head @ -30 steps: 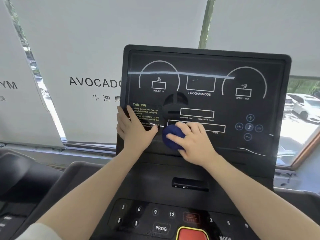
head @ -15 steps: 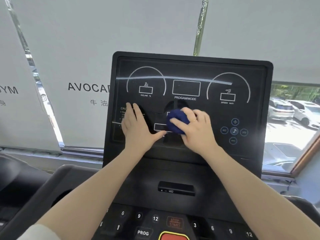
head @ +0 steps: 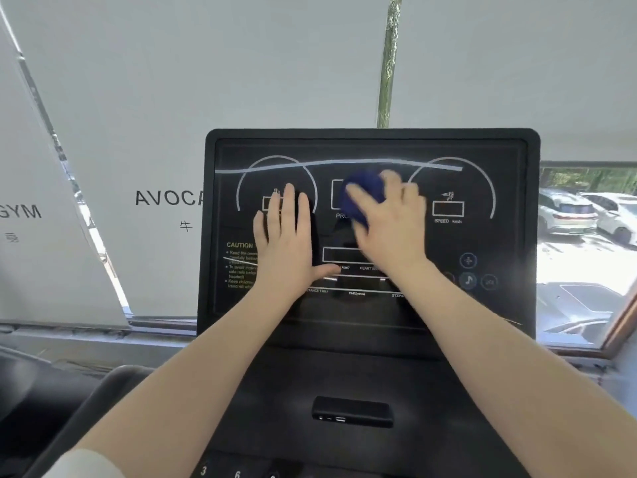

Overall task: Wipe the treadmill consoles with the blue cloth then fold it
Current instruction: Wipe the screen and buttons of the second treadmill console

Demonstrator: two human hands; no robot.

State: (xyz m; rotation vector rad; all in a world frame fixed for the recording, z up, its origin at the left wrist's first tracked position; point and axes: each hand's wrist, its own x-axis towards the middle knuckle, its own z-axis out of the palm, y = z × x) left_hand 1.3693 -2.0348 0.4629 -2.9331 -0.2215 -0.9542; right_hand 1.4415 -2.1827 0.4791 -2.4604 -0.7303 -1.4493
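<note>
Right hand [head: 387,220]: fingers curled over a balled-up blue cloth [head: 362,196], pressing it against the treadmill console [head: 517,236], over the centre display box near the top of the panel. Bunched that way, probably to put firm pressure on a small patch of glass while rubbing. Somewhat blurred, so exact finger placement hard to tell.

Left hand [head: 284,236]: fingers straight and close together, thumb spread out toward the right, palm flat on the left side of the panel over the left gauge arc. Holding nothing; likely bracing the upright screen against the push of the wiping hand.

Wiping judged under way on this console, folding not yet begun.

Readable on the panel: "CAUTION" in yellow above small lines of warning text, "SPEED km/h" under the right gauge, "HEART", "TIME(mm:s)", and a music-note button [head: 468,280] at lower right. On the window blind [head: 138,98] behind: "GYM" and "AVOCA", partly cut off by the console. Parked cars [head: 565,212] outside at right.
</note>
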